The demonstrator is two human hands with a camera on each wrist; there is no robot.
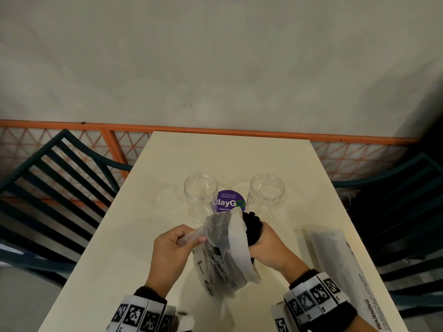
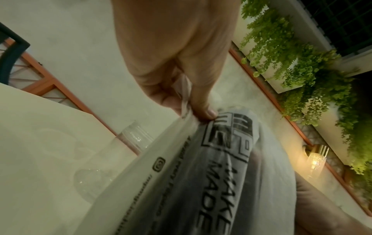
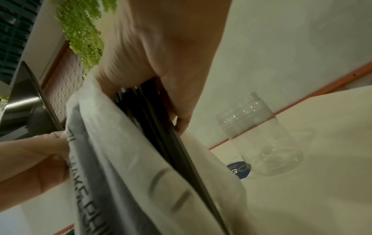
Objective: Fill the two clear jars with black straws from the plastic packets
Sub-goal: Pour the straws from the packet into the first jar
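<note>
Two clear empty jars stand on the cream table, the left jar [image 1: 201, 195] [image 2: 128, 139] and the right jar [image 1: 266, 194] [image 3: 259, 133]. In front of them I hold an opened plastic packet [image 1: 223, 250] [image 2: 201, 174] [image 3: 112, 155] printed with black lettering. My left hand [image 1: 172, 250] [image 2: 187, 105] pinches the packet's upper left edge. My right hand [image 1: 266, 245] [image 3: 169, 89] grips a bundle of black straws [image 1: 251, 226] [image 3: 153, 127] that sticks out of the packet's open mouth, their tops rising above my fist.
A second plastic packet [image 1: 340, 267] lies flat on the table at the right. A purple round sticker [image 1: 230, 202] sits between the jars. Dark slatted chairs [image 1: 55, 195] flank the table; an orange rail and a wall run behind its far edge.
</note>
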